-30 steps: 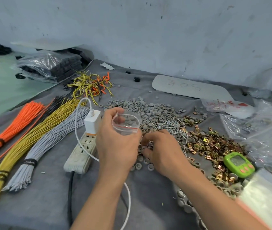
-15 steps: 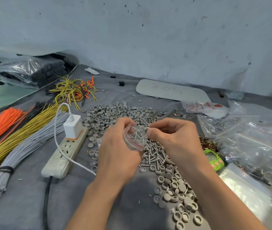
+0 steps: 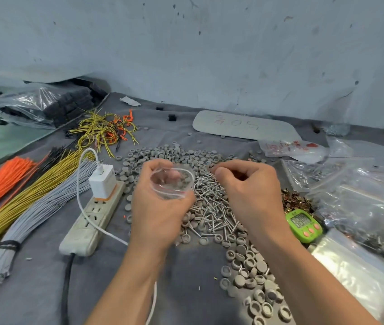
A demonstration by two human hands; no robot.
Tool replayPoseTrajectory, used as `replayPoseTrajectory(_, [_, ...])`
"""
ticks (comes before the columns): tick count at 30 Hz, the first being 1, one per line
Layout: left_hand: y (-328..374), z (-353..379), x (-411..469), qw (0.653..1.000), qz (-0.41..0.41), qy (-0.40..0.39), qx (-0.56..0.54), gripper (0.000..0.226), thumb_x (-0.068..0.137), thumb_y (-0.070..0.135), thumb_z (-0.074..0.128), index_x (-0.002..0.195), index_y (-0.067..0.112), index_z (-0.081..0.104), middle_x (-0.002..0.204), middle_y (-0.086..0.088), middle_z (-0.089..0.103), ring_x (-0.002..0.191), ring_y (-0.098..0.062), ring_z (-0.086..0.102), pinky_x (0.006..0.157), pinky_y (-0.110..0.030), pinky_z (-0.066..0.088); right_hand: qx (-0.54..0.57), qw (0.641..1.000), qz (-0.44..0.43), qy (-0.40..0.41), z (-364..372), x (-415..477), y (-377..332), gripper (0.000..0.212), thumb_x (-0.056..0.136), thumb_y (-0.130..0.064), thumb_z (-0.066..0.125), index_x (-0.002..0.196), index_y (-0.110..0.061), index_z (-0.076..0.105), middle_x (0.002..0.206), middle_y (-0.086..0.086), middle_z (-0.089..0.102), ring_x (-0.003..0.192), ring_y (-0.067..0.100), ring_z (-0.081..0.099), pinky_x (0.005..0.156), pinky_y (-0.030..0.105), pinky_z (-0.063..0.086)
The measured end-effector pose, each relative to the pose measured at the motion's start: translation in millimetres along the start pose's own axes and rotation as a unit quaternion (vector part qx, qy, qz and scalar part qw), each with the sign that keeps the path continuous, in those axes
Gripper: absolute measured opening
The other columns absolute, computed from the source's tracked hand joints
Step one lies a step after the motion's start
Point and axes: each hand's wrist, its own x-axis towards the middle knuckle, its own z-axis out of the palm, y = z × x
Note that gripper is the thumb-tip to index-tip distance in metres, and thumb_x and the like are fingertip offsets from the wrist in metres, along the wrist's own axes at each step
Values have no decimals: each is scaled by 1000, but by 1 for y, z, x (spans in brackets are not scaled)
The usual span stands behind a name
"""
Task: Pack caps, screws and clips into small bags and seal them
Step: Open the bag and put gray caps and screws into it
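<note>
My left hand (image 3: 160, 214) grips a small clear zip bag (image 3: 172, 184) with a red seal line, its mouth held open and facing up. My right hand (image 3: 249, 186) hovers just right of the bag with curled fingers. Its thumb and forefinger pinch thin screws at the top of the silver screw pile (image 3: 212, 207). Grey round caps (image 3: 162, 153) spread behind both hands, and more caps (image 3: 256, 282) trail toward me. Brass clips (image 3: 294, 200) lie right of my right hand, partly hidden by it.
A green timer (image 3: 303, 225) sits by my right wrist. A power strip (image 3: 92, 221) with a white charger (image 3: 103, 181) lies left of my left hand. Orange (image 3: 5, 179), yellow (image 3: 33, 191) and grey wire bundles (image 3: 45, 207) lie far left. Clear plastic bags (image 3: 362, 195) crowd the right.
My right hand has drawn back from the bag's mouth to the right, over the screw pile. The bag's mouth now faces up and is rounder. The view tilted slightly.
</note>
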Motion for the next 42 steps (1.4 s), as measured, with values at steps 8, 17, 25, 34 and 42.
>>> replayPoseTrajectory(8, [4,-9,2,992,67,103,4,51,61,11,76,103,33,56,90,10,64,86,-2,65,75,-14,49,-327,898,-57,-289,30,-20,7,13,84,-23,73,81,-33,80,65,-14,62,70,13,59,98,35,47])
replayPoseTrajectory(17, [-4,-13,-4,987,45,37,150,60,64,9,85,106,39,55,93,16,70,90,-3,68,84,-36,56,-470,822,-145,-288,48,-27,19,9,79,-17,67,84,-22,72,77,-2,62,94,26,67,82,38,27])
replayPoseTrajectory(25, [-1,-7,-6,986,47,18,160,53,61,25,75,106,41,53,97,26,66,91,1,64,83,-35,54,-453,835,-120,-288,36,-17,20,12,80,-10,63,72,-18,61,67,-2,58,79,29,61,89,38,31])
replayPoseTrajectory(34, [-2,-8,-5,992,23,35,119,53,57,21,76,103,39,55,92,12,72,90,-7,70,86,-44,57,-433,835,-178,-290,38,-24,24,14,85,-19,67,92,-22,78,77,-3,59,100,29,59,85,38,34])
replayPoseTrajectory(42, [-7,-8,-7,987,22,21,156,60,65,9,83,100,47,54,92,24,68,87,0,67,81,-38,57,-349,904,-70,-236,30,-15,22,9,89,-21,69,82,-21,75,77,-1,68,89,25,68,91,37,46])
